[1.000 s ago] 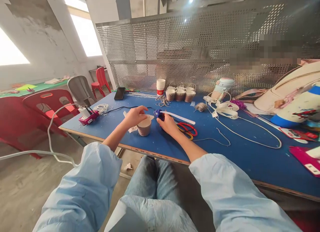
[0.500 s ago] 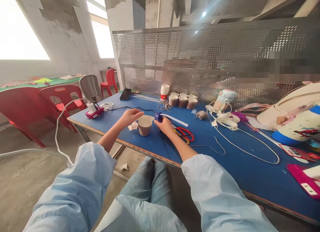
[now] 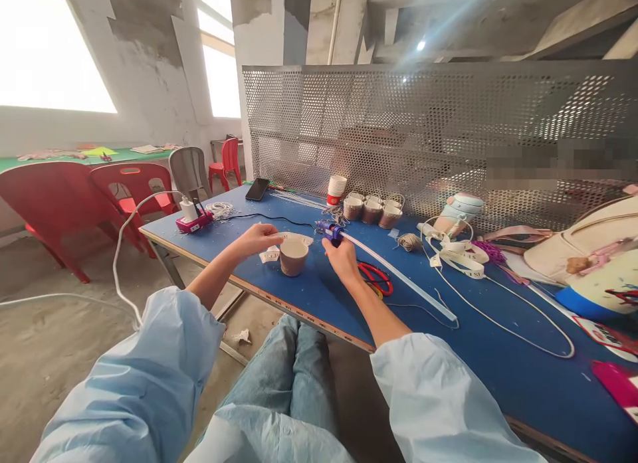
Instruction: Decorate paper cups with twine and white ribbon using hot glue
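Observation:
My left hand (image 3: 258, 240) is closed in a pinch on a white lettered ribbon (image 3: 302, 238), just left of a small twine-wrapped cup (image 3: 293, 258). The cup stands upright on the blue table, and the ribbon runs along its far rim. Wrapped around a blue glue gun (image 3: 329, 230), my right hand (image 3: 343, 258) is to the right of the cup. A long, clear glue stick (image 3: 403, 277) sticks out of the gun's back, and its nozzle points left. Behind my right forearm lie red-handled scissors (image 3: 376, 278), partly hidden.
Three twine-wrapped cups (image 3: 371, 211) and stacked paper cups (image 3: 336, 189) stand near the perforated metal screen (image 3: 299, 117). A twine ball (image 3: 409, 242), a ribbon roll (image 3: 461, 258) and a bottle (image 3: 458, 214) are at right. A pink power strip (image 3: 194, 222) sits at the left edge.
The glue gun has been raised and turned, so the long stick now shows fully, reaching right. The ribbon now shows stretched behind the cup's rim. My view has shifted slightly left.

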Tool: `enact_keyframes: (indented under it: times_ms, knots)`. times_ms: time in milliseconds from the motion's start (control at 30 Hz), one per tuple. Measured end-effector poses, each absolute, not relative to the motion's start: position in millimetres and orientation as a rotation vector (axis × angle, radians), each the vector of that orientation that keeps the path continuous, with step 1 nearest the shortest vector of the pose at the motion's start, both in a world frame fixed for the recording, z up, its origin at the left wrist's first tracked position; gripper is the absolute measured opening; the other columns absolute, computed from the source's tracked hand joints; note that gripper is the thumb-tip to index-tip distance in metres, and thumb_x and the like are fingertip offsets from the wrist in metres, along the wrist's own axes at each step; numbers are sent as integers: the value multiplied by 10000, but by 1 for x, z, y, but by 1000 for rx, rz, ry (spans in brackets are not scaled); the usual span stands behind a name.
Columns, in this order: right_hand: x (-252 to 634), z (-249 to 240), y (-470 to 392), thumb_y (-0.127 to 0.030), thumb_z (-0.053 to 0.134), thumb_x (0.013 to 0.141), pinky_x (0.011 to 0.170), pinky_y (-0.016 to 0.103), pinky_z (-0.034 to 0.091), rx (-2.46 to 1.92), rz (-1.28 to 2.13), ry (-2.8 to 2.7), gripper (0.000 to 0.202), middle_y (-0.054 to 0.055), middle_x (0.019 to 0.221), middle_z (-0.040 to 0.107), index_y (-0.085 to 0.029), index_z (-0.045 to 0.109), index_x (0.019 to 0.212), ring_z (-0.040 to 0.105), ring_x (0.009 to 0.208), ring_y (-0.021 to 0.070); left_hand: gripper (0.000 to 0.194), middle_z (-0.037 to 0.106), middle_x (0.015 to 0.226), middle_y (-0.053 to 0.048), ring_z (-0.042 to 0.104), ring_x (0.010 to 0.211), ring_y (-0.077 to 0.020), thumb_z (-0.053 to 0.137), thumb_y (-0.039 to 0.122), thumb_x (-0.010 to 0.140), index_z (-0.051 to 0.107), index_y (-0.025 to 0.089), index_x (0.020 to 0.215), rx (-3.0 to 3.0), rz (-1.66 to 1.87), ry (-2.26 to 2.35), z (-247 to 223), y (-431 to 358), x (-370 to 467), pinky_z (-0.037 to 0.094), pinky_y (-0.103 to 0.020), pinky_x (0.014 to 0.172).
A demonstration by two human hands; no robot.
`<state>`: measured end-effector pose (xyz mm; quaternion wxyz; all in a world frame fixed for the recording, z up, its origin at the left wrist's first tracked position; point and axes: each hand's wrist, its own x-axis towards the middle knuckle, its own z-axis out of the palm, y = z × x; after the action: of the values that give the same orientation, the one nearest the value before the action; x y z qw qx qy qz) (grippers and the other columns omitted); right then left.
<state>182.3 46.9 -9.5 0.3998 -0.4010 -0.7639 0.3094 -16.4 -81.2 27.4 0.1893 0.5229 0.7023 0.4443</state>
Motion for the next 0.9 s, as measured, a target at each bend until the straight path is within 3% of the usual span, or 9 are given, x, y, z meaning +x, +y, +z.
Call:
enact_keyframes:
  times_ms: [200, 433, 600, 800, 900]
  knots:
    - [192, -1, 25, -474, 522, 836, 556, 288, 447, -858, 888, -1888, 311, -3, 567, 586, -198, 597, 714, 571, 553, 180, 226, 656, 756, -17, 560, 729, -177, 691, 400, 653, 696, 181, 710, 1478, 1268, 1882, 26, -87, -29, 408, -264, 622]
    - [208, 7, 2, -536, 539, 853, 541, 284, 423, -772, 983, -1971, 387, -20, 512, 534, -198, 598, 674, 527, 513, 159, 245, 700, 1001, -74, 620, 858, -192, 705, 404, 655, 660, 163, 642, 1475, 1343, 1570, 23, -73, -32, 476, -304, 758]
    - [216, 20, -14, -503, 545, 855, 563, 300, 432, -773, 897, -2076, 333, -16, 522, 538, -213, 604, 704, 540, 546, 182, 235, 716, 905, -74, 631, 817, -191, 707, 383, 645, 689, 153, 689, 1375, 1395, 1444, 18, -57, -27, 481, -310, 759]
    - [213, 17, -19, -451, 551, 845, 719, 331, 489, -794, 822, -2210, 238, 28, 810, 684, -223, 613, 864, 632, 806, 234, 218, 720, 824, -65, 640, 797, -189, 713, 371, 627, 694, 159, 674, 1218, 1479, 1362, 13, -46, -22, 492, -315, 764]
    - [211, 9, -18, -452, 541, 851, 717, 327, 481, -809, 781, -2261, 227, 27, 800, 680, -235, 598, 884, 632, 831, 241, 236, 697, 762, -52, 619, 726, -165, 740, 379, 591, 671, 156, 623, 1185, 1481, 1341, 14, -46, -18, 481, -295, 706]
